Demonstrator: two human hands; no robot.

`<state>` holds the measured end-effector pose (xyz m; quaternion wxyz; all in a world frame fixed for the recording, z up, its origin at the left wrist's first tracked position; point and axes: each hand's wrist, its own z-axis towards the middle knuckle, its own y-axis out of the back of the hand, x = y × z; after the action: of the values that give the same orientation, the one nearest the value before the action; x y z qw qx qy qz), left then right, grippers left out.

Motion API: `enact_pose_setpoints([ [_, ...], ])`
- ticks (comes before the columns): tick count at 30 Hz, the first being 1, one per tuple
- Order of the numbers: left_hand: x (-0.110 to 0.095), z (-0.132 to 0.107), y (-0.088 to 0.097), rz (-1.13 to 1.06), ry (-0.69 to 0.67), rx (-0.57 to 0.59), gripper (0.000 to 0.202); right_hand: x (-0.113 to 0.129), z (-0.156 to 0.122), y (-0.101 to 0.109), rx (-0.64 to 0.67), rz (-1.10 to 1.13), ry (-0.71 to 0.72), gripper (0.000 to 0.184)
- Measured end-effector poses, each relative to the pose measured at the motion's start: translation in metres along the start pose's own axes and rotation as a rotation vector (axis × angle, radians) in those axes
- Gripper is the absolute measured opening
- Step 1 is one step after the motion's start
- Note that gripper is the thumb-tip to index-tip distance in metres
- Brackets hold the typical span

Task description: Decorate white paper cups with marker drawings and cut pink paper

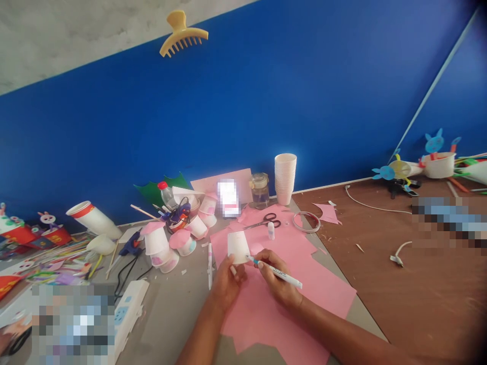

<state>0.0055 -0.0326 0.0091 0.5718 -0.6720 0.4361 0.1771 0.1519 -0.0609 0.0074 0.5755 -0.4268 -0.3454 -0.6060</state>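
L hand [228, 284] grips paper cup [238, 247], lower center: light, crushable, hold gently. R hand [277, 280] closed on marker [292, 283].

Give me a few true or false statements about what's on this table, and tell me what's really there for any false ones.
The left hand holds a white paper cup. True.
The right hand holds a paintbrush. False: it holds a white marker with a blue tip.
A stack of paper cups stands upright beside a glass jar. True.
The wall is green. False: it is blue.
The scissors lie on pink paper. True.
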Motion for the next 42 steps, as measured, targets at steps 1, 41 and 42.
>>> enact_pose_setpoints([
  [1,0.000,0.000,0.000,0.004,0.001,-0.001,0.028,0.000,0.000,0.000,0.005,-0.011,0.014,0.017],
  [41,-0.005,-0.004,0.000,-0.077,-0.006,0.024,0.027,-0.009,-0.003,-0.007,-0.046,-0.014,0.153,0.024],
  [42,-0.005,-0.004,0.000,-0.079,-0.013,0.014,0.027,-0.007,-0.002,-0.007,-0.042,-0.020,0.172,0.020],
])
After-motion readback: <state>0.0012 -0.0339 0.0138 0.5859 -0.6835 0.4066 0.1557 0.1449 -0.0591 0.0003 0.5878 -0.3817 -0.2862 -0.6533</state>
